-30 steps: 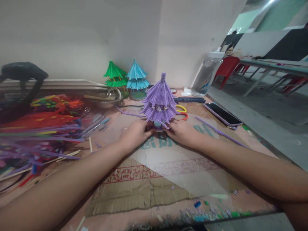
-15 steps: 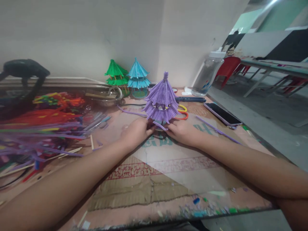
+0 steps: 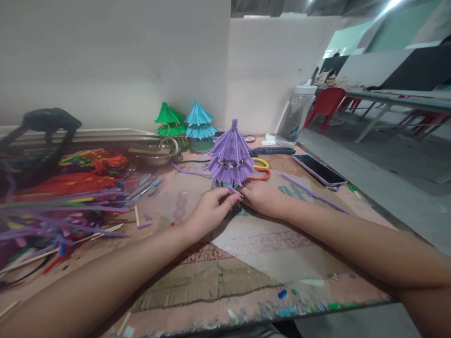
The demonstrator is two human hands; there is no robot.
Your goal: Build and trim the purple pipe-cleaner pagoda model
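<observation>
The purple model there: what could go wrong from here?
The short purple strip at the left hand could slip or bend. The purple model, close to the right hand too, might tip if nudged. The phone lies near the table's edge, so a bump could send it off.

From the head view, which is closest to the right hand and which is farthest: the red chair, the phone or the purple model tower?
1. Purple model tower: nearest, just ahead-left of the right hand.
2. Phone: off to the right.
3. Red chair: farthest, in the right background.
</observation>
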